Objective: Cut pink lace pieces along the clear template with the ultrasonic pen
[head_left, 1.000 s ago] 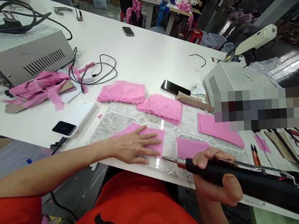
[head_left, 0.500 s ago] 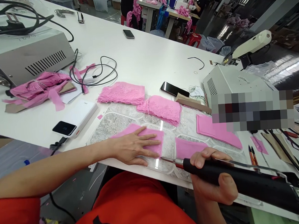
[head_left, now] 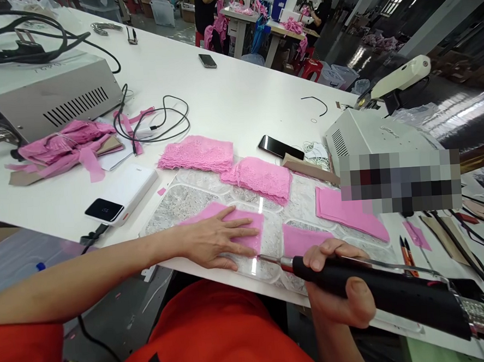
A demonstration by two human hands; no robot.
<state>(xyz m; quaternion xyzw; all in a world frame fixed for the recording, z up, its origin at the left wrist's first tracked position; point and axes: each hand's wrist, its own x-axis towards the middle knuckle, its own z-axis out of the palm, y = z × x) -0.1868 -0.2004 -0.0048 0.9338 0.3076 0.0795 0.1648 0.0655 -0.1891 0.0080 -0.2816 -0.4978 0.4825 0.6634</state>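
My left hand [head_left: 213,242] lies flat with fingers spread on a pink fabric piece [head_left: 250,218], covering part of it. In my right hand [head_left: 335,298] is a thick black handpiece [head_left: 390,284] with a slim metal tip and a metal lever along its upper side. Its tip points left and meets the fabric's lower right corner, close to my left fingertips; whether it presses down I cannot tell. Another pink fabric piece [head_left: 305,238] lies just right of it, partly behind my right fingers. Beneath these pieces is a clear mat with a grey stone-like pattern [head_left: 185,198].
Two stacks of pink lace [head_left: 197,152] [head_left: 262,178] lie beyond my hands, and a flat pink stack [head_left: 346,213] sits right. A white power bank [head_left: 134,190], phone [head_left: 281,147], and grey machine boxes [head_left: 72,93] [head_left: 357,133] stand around. Black cable [head_left: 177,130] loops on the table.
The view has shifted slightly. My right hand and the handpiece appear a little further left, while my left hand stays flat on the fabric and the tip stays at its corner.
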